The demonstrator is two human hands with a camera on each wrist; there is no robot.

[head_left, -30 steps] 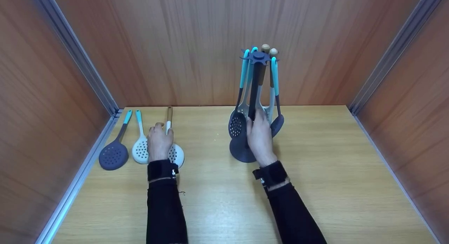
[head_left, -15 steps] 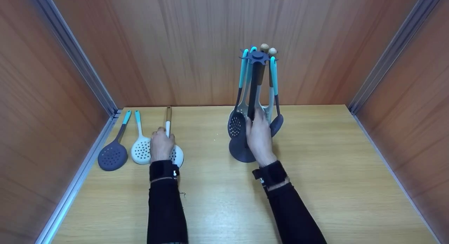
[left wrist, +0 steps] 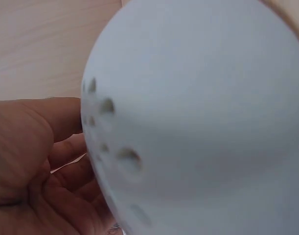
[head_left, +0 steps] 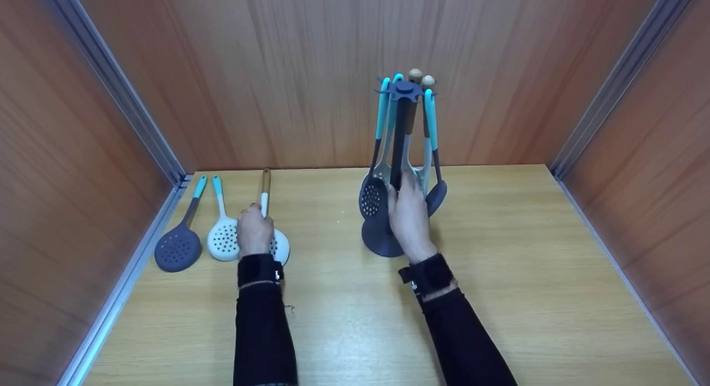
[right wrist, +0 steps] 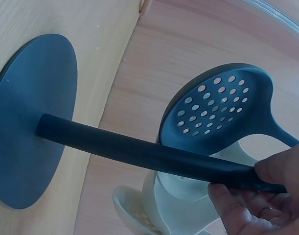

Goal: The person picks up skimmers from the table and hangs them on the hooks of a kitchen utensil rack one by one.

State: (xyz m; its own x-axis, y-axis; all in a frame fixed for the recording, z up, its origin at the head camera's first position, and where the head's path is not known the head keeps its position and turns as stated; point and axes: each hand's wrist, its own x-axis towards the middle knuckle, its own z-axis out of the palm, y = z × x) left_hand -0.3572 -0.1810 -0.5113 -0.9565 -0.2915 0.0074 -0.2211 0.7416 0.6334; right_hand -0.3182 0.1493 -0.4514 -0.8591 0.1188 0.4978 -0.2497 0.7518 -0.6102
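A dark utensil stand (head_left: 380, 239) is at the middle back of the wooden table, with several teal- and wood-handled utensils hanging from its top (head_left: 405, 89). My right hand (head_left: 409, 218) grips its centre pole (right wrist: 139, 152) low down, thumb and fingers (right wrist: 266, 195) curled round it. A dark skimmer (right wrist: 218, 108) and a white utensil (right wrist: 174, 205) hang beside the pole. My left hand (head_left: 254, 230) lies over a white skimmer (head_left: 279, 246) with a wooden handle (head_left: 265, 187), fingers curled at its neck. That skimmer's head (left wrist: 198, 112) fills the left wrist view, beside my palm (left wrist: 36, 161).
A dark skimmer (head_left: 177, 247) and a white skimmer (head_left: 222, 239), both with teal handles, lie side by side at the left near the wall rail (head_left: 133, 269). Wood-panel walls close in the back and both sides.
Almost nothing differs. My left hand has drawn back slightly over the white skimmer; the right hand stays on the stand's pole.
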